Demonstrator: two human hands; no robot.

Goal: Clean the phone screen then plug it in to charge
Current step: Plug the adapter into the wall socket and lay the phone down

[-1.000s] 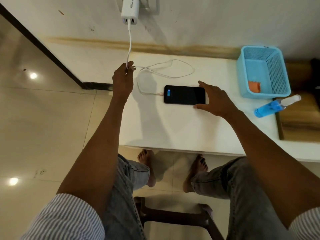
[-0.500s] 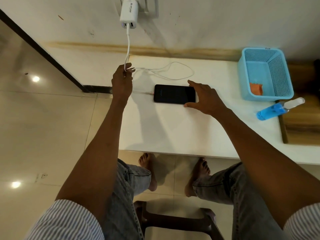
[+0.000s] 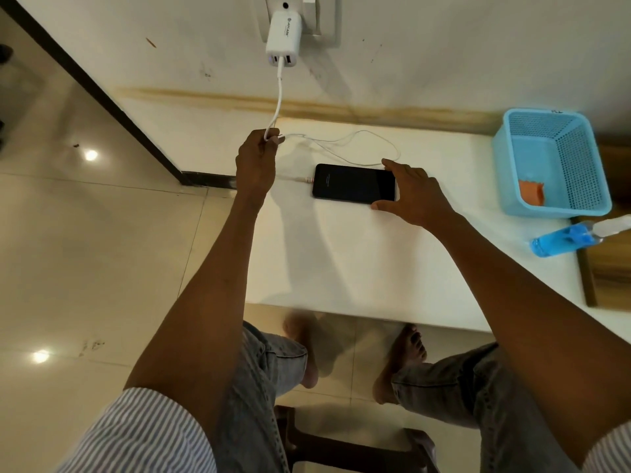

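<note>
Phone [image 3: 354, 182] has shifted toward 9 o'clock on the worktop [image 3: 341, 261] vs. 1 s ago; charge icon lit then, screen now nearly dark w/ faint text. Both hands stay on station.

Position: phone lies flat, screen up, long axis 9–3 o'clock, approx. mid-worktop. Cable [image 3: 341, 145] plug is seated in the 9 o'clock end.

Hands:
- Left hand [image 3: 257, 162]: pinches cable just below the wall run, at 9 o'clock of phone.
- Right hand [image 3: 415, 192]: fingers straight, spread; thumb and forefinger bracket the 3 o'clock end of phone, touching the edges. No wrap grip.

Handling (judgement): phone is light, rigid, glass-faced; likely slick on the smooth worktop, fragile if dropped. Take hold by the long edges, not the screen (keeps it clean). Cable is thin, limp; pull on it loads the plug, so hold near connector.

Status (judgement): plug-in step looks done; only cable slack and phone position left to tidy.

Surroundings: charger [image 3: 284, 37] in wall socket at 12 o'clock. Cable slack loops at 12 o'clock of phone, could snag fingers. Basket [image 3: 580, 206] w/ orange cloth [image 3: 531, 191] at 3 o'clock; spray bottle [image 3: 560, 238] lies at 4 o'clock. Both well apart from phone; no obstruction.
</note>
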